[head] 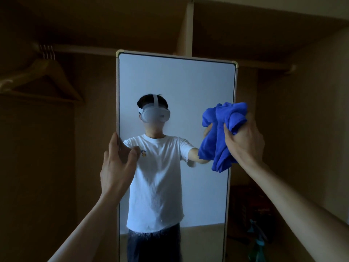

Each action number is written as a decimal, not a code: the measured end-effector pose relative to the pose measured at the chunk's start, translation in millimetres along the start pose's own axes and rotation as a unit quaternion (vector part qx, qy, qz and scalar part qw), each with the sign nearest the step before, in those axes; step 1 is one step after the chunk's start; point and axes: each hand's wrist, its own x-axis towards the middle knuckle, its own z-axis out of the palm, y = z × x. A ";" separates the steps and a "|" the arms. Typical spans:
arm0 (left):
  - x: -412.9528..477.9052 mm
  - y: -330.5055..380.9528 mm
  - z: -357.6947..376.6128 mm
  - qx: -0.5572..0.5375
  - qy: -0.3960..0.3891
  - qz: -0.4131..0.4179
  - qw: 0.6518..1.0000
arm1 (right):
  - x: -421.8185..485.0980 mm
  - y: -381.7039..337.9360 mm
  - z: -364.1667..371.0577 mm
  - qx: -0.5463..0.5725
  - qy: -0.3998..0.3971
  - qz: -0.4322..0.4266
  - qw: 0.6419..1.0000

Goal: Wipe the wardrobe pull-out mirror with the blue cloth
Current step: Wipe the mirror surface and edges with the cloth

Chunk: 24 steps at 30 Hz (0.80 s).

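Note:
The tall pull-out mirror (175, 82) with a pale frame stands upright in front of me, inside a dim wooden wardrobe. My left hand (117, 167) grips the mirror's left edge at mid height, thumb on the glass side. My right hand (245, 140) is closed on a bunched blue cloth (221, 137). The cloth hangs against the right side of the glass, overlapping the right frame edge. The glass reflects a person in a white T-shirt wearing a headset, and the cloth's reflection.
Wooden hangers (47, 80) hang from a rail at the upper left. A vertical wardrobe divider (187, 29) rises behind the mirror. Low at the right stand a dark box (251, 210) and a greenish spray bottle (256, 241).

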 end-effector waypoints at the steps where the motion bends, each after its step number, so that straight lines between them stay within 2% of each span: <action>1: 1.0 -1.2 -1.0 -0.001 -0.002 0.002 1.000 | -1.1 -0.5 3.5 -0.006 -0.008 0.011 1.000; 6: 2.0 -2.3 -6.0 -0.011 -0.008 0.008 1.000 | 0.3 -10.2 14.9 -0.027 -0.121 0.086 0.988; 10: 2.0 -3.6 -10.4 -0.018 -0.014 0.008 1.000 | -5.3 -42.4 15.8 -0.023 -0.087 0.058 0.994; 15: 6.5 -6.3 -17.4 -0.036 -0.044 -0.004 0.998 | -6.0 -97.5 31.7 -0.015 -0.102 0.070 0.992; 24: 9.8 -4.5 -30.4 -0.115 -0.083 -0.036 0.989 | -34.0 -191.2 69.3 -0.031 -0.102 0.002 0.994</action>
